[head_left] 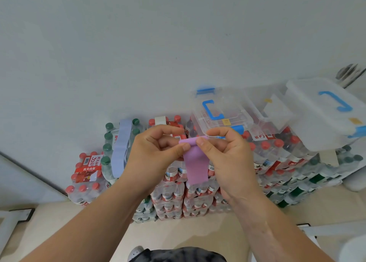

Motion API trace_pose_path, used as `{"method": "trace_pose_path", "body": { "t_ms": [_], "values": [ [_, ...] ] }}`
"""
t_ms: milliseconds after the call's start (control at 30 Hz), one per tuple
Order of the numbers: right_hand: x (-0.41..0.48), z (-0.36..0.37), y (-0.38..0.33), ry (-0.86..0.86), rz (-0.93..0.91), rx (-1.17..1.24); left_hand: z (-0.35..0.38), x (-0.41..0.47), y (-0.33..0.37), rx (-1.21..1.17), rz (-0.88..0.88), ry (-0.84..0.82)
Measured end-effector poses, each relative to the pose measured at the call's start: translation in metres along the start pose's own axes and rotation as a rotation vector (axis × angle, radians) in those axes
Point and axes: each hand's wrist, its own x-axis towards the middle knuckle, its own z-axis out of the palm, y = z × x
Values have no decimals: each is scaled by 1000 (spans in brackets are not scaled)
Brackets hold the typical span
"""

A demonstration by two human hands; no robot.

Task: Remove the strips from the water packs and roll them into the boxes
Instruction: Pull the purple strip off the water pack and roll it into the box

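Over water packs (172, 198), purple strip (196, 168) between left hand (156, 152), right hand (227, 156).

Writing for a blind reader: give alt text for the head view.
The left hand and right hand pinch the top of a purple strip hanging before stacked water packs. A blue strip loops over a pack at left; clear boxes sit on top at right.

A single wide-angle camera worn on the person's head looks forward and down, close over the left hand (158, 152) and right hand (227, 154), which meet at a purple strip (195, 162) near frame centre. Stacked water packs (170, 194) stand just beyond, against a white wall (138, 43). Both forearms enter from the lower edge.
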Motion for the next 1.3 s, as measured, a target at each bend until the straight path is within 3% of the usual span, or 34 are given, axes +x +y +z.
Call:
{"method": "trace_pose_path", "body": {
  "t_ms": [500, 733, 1033, 1300],
  "values": [
    [-5, 4, -4, 51, -57, 64, 3, -1, -2, 18, 39, 22],
    [-2, 3, 0, 45, -1, 124, 1, 0, 0, -50, -12, -27],
    [0, 0, -2, 30, -8, 14, 1, 4, 0, -3, 18, -29],
    [0, -1, -4, 14, 40, 124, -6, 3, -2, -83, 1, -159]
  ]
}}
